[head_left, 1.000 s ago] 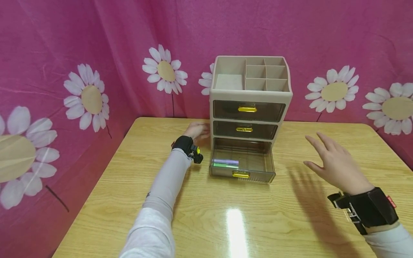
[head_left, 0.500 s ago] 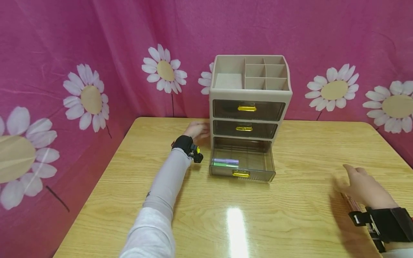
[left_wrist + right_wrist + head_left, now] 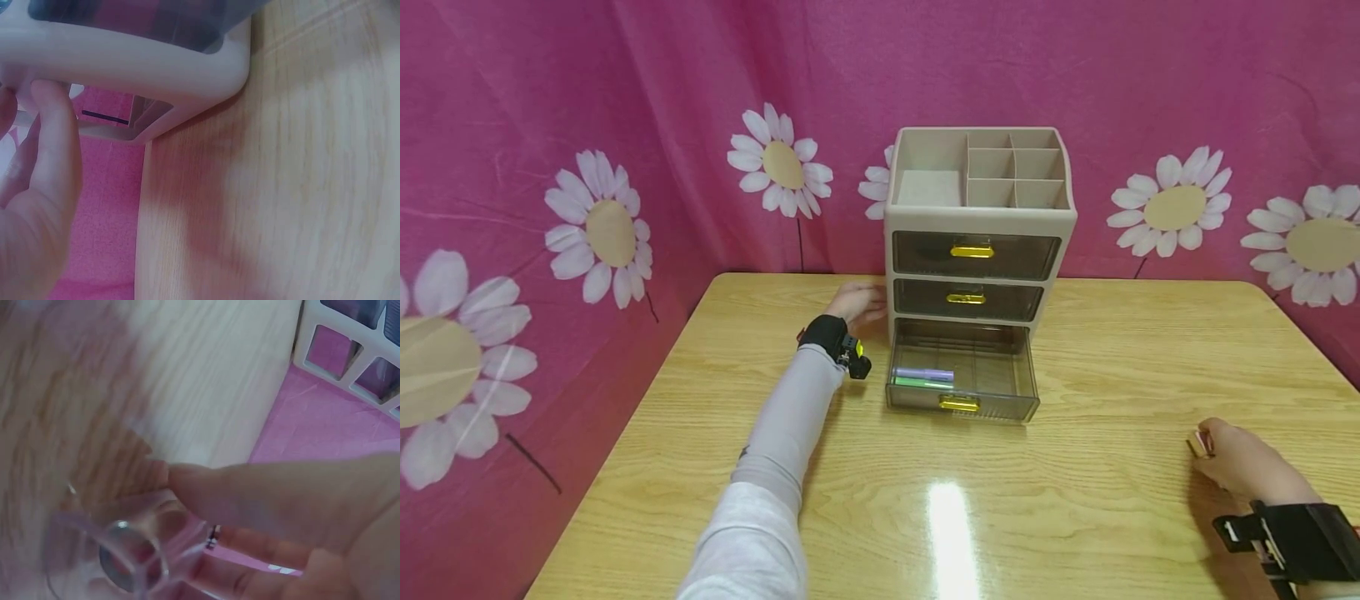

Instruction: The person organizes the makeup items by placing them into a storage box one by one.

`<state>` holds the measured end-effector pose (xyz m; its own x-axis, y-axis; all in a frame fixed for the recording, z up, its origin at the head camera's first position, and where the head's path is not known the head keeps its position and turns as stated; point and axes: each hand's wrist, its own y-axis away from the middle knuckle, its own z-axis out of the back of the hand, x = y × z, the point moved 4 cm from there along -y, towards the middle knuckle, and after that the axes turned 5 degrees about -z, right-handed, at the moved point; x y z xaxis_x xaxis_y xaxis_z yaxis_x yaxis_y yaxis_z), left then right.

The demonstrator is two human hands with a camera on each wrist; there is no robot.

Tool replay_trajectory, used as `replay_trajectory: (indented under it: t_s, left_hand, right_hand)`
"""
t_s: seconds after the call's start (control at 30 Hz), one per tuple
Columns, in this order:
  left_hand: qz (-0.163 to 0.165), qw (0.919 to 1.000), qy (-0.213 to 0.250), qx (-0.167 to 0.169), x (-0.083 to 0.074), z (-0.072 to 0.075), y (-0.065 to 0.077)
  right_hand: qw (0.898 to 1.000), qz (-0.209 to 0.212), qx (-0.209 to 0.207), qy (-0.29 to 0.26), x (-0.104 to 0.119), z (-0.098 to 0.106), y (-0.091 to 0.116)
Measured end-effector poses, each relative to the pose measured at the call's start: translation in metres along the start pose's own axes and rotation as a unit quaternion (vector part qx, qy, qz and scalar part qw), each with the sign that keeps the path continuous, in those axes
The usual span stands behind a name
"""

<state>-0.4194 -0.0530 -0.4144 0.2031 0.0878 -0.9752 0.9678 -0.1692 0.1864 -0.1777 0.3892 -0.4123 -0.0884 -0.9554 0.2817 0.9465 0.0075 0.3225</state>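
A beige desktop drawer organizer (image 3: pixel 982 222) stands near the back of the table. Its bottom drawer (image 3: pixel 996 367) is pulled out and holds a purple pen (image 3: pixel 925 374) and a green pen (image 3: pixel 922 384) on its left side. My left hand (image 3: pixel 859 305) is at the organizer's left side; in the left wrist view its fingertips hold an upright between the side openings. At the right, low over the table, my right hand (image 3: pixel 1247 467) grips a clear plastic item (image 3: pixel 94 540) with a dark ring-shaped part. Its exact kind is blurred.
Two smoky drawers with gold handles, the top drawer (image 3: pixel 976 257) and the middle drawer (image 3: pixel 967 301), are closed. A wooden table (image 3: pixel 1075 517) lies under everything. Behind it hangs a pink curtain (image 3: pixel 985 67) with daisies. Divided compartments (image 3: pixel 1015 167) top the organizer.
My right hand has moved right and down toward the table, and its spread fingers have curled round the clear plastic item. The left hand and the drawer have stayed in place.
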Motion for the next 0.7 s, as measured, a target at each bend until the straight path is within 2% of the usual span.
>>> replay_trajectory:
  t_s: [0.1,0.13,0.4,0.53,0.7]
  left_hand:
    - [0.003,0.9999,0.009,-0.004,-0.006,-0.004,0.009]
    - [0.013,0.9998,0.002,-0.014,-0.011,-0.007,0.016]
    - [0.017,0.9998,0.002,-0.006,-0.011,-0.006,0.016]
    - [0.017,0.9999,0.001,-0.002,-0.012,-0.007,0.017]
    - [0.013,0.9999,-0.010,-0.001,-0.012,-0.006,0.017]
  right_hand:
    - [1.000,0.005,-0.019,0.009,0.001,0.001,0.000]
    - [1.000,0.006,-0.022,0.008,0.001,0.000,0.000]
    - [0.998,0.036,-0.046,0.003,0.008,0.006,-0.002]
    - [0.996,0.065,-0.067,0.001,0.025,0.017,-0.005]
    - [0.990,0.115,-0.087,0.001,0.061,0.040,-0.012]
